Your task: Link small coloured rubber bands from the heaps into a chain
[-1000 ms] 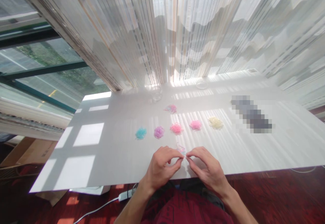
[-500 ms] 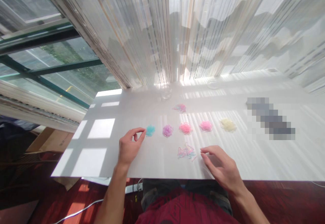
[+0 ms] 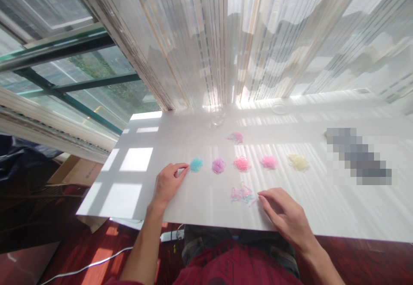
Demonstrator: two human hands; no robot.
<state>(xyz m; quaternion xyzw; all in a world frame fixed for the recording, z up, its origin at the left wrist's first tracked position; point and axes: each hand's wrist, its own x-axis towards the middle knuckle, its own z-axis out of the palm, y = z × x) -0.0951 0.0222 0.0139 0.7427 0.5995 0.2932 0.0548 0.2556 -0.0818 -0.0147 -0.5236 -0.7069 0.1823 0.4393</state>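
Observation:
My left hand (image 3: 170, 182) has thumb and forefinger pinched together at the left edge of a teal pile of small rubber bands (image 3: 195, 165); anything between the fingertips is too small to see. My right hand (image 3: 285, 214) hovers low at the right of a loose mixed pile of pink and blue bands (image 3: 241, 193). Its thumb and forefinger meet close to a pink strand (image 3: 252, 203) at that pile's edge; whether they grip it is unclear. Beyond lie a purple pile (image 3: 218, 165), a coral-pink pile (image 3: 241, 163), a bright pink pile (image 3: 269, 162) and a pale yellow pile (image 3: 298, 162).
Another mixed pile (image 3: 237, 137) lies behind the row. A clear round container (image 3: 217, 116) and a clear lid-like disc (image 3: 279, 108) stand near the curtain (image 3: 200, 39). A blurred-out dark object (image 3: 358, 152) is at right on the white table (image 3: 193, 209).
The view has shifted, so the table appears further right. My right fingertips have closed together and come nearer the mixed pile. My left hand stays by the teal pile.

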